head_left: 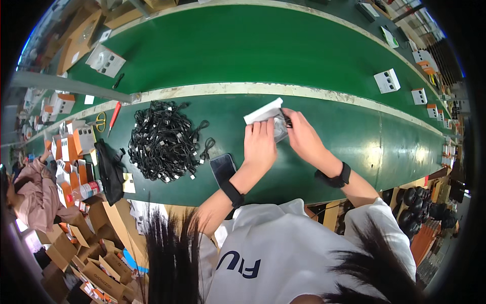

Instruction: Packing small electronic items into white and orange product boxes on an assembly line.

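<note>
A small white box point(264, 111) with its flap raised is at the middle of the green workbench, grey inside or on its near face. My left hand point(260, 143) is closed around the box's left and near side. At the box's right side, my right hand point(305, 141) pinches a dark cable point(287, 120) against the opening; most of the cable is hidden by the fingers. Left of my hands lies a big heap of black cables point(164, 142) with light plugs. One loose coiled cable point(207, 147) rests between the heap and a phone point(223, 167) near my left wrist.
A red screwdriver point(115, 116), yellow-handled scissors point(100, 122) and a black pouch point(109, 172) lie at the left, by stacked small boxes and a bottle point(88, 190). Beyond a pale ledge runs a green conveyor belt point(253, 45) carrying white boxes point(387, 81). Another person point(38, 195) sits far left.
</note>
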Motion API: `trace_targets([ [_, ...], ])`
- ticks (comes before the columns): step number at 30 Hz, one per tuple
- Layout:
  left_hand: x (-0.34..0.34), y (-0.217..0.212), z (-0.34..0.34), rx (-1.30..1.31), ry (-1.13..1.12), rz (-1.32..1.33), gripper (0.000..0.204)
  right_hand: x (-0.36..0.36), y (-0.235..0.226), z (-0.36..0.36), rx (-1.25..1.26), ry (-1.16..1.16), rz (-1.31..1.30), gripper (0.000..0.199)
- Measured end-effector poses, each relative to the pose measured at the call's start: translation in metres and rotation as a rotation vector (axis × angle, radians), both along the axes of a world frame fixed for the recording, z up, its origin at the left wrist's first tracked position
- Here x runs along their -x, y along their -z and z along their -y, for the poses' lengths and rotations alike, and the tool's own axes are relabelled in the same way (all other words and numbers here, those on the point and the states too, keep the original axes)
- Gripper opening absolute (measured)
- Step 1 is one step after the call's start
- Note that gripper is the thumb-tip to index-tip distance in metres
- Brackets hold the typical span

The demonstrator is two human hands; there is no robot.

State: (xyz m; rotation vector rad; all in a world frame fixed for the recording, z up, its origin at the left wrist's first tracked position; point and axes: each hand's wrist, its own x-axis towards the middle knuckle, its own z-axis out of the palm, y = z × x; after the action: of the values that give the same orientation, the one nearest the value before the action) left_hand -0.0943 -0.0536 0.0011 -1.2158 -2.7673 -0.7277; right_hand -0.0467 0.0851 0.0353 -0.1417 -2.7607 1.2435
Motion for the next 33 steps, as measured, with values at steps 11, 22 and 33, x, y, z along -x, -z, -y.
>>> trace_targets([
  [11,0.003,0.021,0.001,-0.121,0.003,-0.115,0.013,0.027,-0.001,-0.023,-0.16,-0.331,0.098,0.027],
  [22,-0.004,0.032,0.019,-0.312,-0.091,-0.212,0.026,0.037,0.013,-0.01,-0.603,-0.563,0.009,0.01],
  [33,-0.003,-0.003,0.005,-0.071,-0.119,-0.178,0.029,0.031,0.012,-0.031,-0.073,-0.472,-0.011,0.027],
])
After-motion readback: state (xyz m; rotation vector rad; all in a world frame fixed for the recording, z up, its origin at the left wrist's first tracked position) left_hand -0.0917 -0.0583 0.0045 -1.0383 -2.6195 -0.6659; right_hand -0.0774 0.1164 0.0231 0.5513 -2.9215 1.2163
